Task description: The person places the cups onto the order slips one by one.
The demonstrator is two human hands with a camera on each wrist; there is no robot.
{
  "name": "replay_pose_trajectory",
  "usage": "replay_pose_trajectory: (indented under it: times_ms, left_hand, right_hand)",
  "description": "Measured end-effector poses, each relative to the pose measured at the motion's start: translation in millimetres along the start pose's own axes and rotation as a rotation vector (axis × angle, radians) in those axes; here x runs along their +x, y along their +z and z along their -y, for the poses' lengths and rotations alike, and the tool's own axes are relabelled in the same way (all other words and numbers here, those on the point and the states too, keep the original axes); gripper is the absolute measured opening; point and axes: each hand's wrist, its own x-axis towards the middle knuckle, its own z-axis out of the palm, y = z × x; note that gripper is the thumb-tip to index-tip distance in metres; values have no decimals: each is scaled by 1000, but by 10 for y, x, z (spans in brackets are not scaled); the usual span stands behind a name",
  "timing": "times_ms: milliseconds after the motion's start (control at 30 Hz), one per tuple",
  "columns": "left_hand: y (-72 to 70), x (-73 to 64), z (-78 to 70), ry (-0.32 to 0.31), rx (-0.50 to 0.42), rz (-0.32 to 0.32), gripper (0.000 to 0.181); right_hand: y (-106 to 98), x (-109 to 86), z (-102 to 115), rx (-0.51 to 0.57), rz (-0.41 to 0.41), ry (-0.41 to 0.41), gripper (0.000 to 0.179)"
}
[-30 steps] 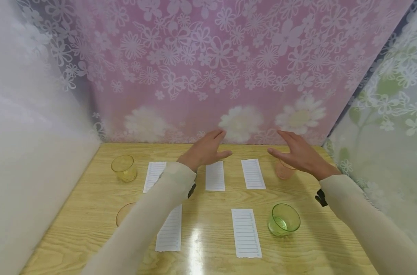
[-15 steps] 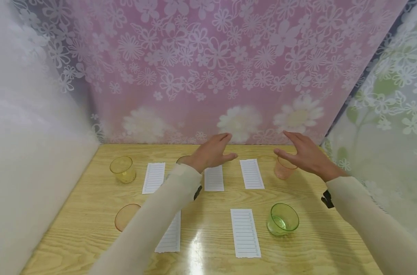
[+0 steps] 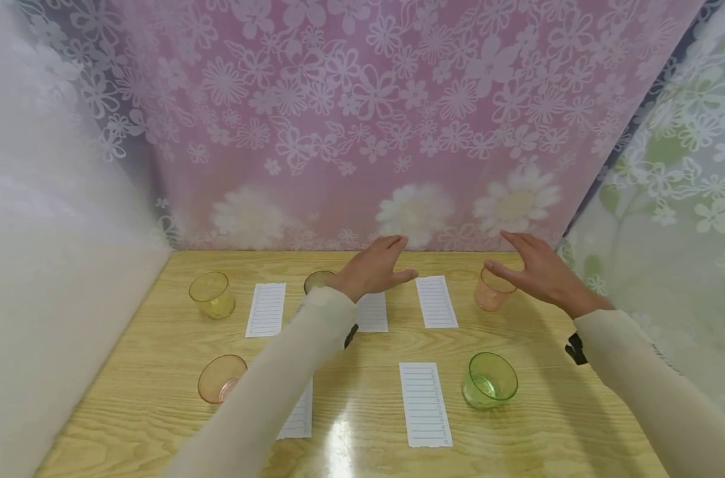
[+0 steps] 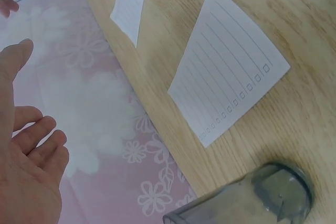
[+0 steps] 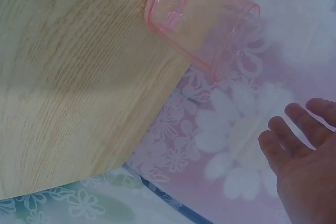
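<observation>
My left hand (image 3: pixel 373 269) hovers over the back middle of the table, fingers extended, thumb apart, nothing held. Below it lies a lined paper slip (image 3: pixel 372 313), partly covered by the hand and sleeve. A grey cup (image 3: pixel 317 281) stands just left of that wrist; the left wrist view shows this grey cup (image 4: pixel 262 198) at the bottom. My right hand (image 3: pixel 540 275), also extended and holding nothing, is above a pink cup (image 3: pixel 492 292) at the back right. In the right wrist view the pink cup (image 5: pixel 199 24) appears apart from the fingers (image 5: pixel 286 137).
A yellow cup (image 3: pixel 212 296) is at the back left, an orange cup (image 3: pixel 219 378) at the front left, a green cup (image 3: pixel 489 382) at the front right. More lined slips (image 3: pixel 425 405) lie between them. A floral pink curtain (image 3: pixel 362 133) closes off the table's back edge.
Both hands have drifted right and slightly down in the head view. The grey cup and more of the orange cup have come out from behind the left arm.
</observation>
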Motion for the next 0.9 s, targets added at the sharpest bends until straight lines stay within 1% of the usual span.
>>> replay_pose_trajectory:
  times_ms: [333,467,733,900]
  left_hand:
    - [73,56,-42,-9,1,21,85]
    - [132,85,-58,-13,20,37,85]
    - [216,120,-72,0,50,37,84]
    - [266,136,-75,-8,29,48,85]
  right_hand:
    - [4,-61,-102,17,-17,8,98]
    - [6,-90,-156,13,-16,7,96]
    - [26,-138,-253,6,-16,15,97]
    - [53,-160,-306,20,-14,24,98]
